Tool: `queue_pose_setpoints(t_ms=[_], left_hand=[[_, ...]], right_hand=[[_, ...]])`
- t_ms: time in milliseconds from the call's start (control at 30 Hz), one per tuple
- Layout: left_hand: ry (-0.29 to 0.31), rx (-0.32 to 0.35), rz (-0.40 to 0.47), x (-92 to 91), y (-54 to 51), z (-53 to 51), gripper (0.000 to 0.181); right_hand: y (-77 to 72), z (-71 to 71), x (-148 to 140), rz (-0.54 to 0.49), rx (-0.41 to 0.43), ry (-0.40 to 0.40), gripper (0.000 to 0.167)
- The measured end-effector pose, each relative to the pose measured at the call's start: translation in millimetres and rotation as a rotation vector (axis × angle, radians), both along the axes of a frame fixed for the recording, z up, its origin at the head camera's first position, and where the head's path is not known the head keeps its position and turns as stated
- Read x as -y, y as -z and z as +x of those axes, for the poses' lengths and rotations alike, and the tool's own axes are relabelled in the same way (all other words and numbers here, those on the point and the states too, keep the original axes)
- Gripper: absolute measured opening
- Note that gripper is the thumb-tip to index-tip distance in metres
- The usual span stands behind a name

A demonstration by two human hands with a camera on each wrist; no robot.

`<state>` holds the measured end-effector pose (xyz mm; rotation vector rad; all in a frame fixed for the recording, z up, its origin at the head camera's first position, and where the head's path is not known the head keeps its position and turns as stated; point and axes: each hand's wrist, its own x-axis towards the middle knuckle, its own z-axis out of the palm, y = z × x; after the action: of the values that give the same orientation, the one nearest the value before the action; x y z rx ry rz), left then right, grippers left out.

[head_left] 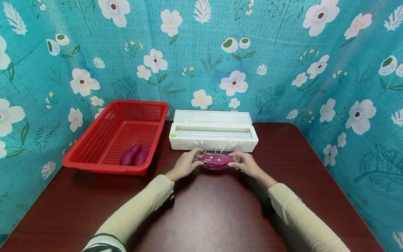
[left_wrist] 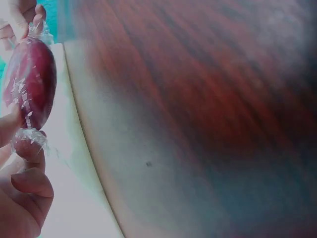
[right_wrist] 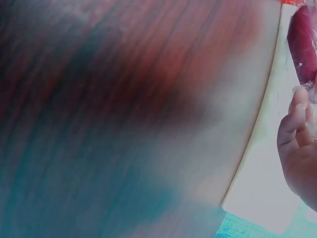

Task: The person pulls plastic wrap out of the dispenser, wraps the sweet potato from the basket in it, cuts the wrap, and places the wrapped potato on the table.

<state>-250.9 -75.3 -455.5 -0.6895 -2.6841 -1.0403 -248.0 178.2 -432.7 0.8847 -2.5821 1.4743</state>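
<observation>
Film-wrapped sweet potato (head_left: pixel 216 162) is held just in front of the white box (head_left: pixel 214 144), ends pinched snugly by left hand (head_left: pixel 186 163) and right hand (head_left: pixel 248 164); probably firm, lightish, kinda slick; best gripped by those ends.

Curtained nook: floral cloth (head_left: pixel 189 45), brown table (head_left: pixel 214 210).

1. A purple sweet potato (left_wrist: pixel 39 74), wrapped in glinting clear film (left_wrist: pixel 30 136), stands lengthwise at the left edge of the frame.
2. A left hand (left_wrist: pixel 25 193) grips its lower end, where the film bunches; a right hand (left_wrist: pixel 15 22) holds the upper end.
3. Behind lies an overexposed white box (left_wrist: pixel 74 193), beside a blurred reddish-brown tabletop (left_wrist: pixel 213 84).
4. Teal cloth (left_wrist: pixel 63 22) shows at top.
</observation>
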Motion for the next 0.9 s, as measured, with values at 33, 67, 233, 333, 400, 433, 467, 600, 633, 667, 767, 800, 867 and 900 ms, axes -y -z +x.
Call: queue_pose_setpoints(t_ms=[33, 67, 233, 333, 400, 433, 467, 600, 633, 667, 767, 800, 867, 900], left_hand=[[-0.004, 0.002, 0.017, -0.3, 0.4, -0.7, 0.034], [-0.005, 0.006, 0.034, -0.5, 0.5, -1.5, 0.031], [-0.014, 0.002, 0.054, -2.3, 0.2, -5.3, 0.028], [-0.009, 0.005, 0.027, -2.8, -0.4, -6.3, 0.041], [-0.001, 0.008, 0.008, -3.2, -1.0, -6.5, 0.051], [0.000, 0.011, 0.009, -3.5, -1.0, -7.0, 0.055], [0.001, 0.013, 0.012, -3.7, -0.9, -7.6, 0.057], [-0.012, -0.013, 0.017, -5.5, -1.4, -10.9, 0.055], [-0.018, -0.022, 0.011, -5.8, -1.5, -11.9, 0.053], [-0.027, -0.037, -0.001, -6.0, -1.9, -12.9, 0.051], [-0.054, -0.066, -0.032, -6.6, -3.6, -15.5, 0.045], [-0.061, -0.065, -0.033, -6.8, -4.0, -16.5, 0.043], [-0.068, -0.058, -0.026, -7.4, -4.4, -18.2, 0.041], [-0.067, -0.047, -0.019, -8.0, -4.5, -19.2, 0.040]], right_hand=[[-0.7, 0.2, 0.3, -0.002, 0.015, -0.003, 0.028], [-0.8, 0.1, 0.5, -0.010, 0.038, -0.009, 0.029], [-0.9, -2.5, 2.1, -0.012, 0.098, -0.006, 0.030], [-2.9, -3.4, 3.8, 0.001, 0.123, -0.001, 0.042], [-5.0, -3.0, 4.9, 0.012, 0.127, 0.012, 0.047], [-5.9, -2.9, 5.6, 0.014, 0.122, 0.017, 0.049], [-6.0, -3.3, 6.2, 0.018, 0.116, 0.022, 0.049], [8.6, -18.5, 1.3, 0.032, 0.079, 0.055, 0.039], [11.7, -22.9, -0.2, 0.040, 0.067, 0.057, 0.038], [14.9, -27.3, -1.9, 0.047, 0.052, 0.059, 0.037], [15.0, -33.6, -3.9, 0.051, 0.020, 0.054, 0.034], [14.1, -34.7, -3.9, 0.045, 0.023, 0.051, 0.034], [12.5, -36.1, -3.8, 0.029, 0.045, 0.045, 0.036], [12.0, -36.5, -3.5, 0.017, 0.065, 0.044, 0.036]])
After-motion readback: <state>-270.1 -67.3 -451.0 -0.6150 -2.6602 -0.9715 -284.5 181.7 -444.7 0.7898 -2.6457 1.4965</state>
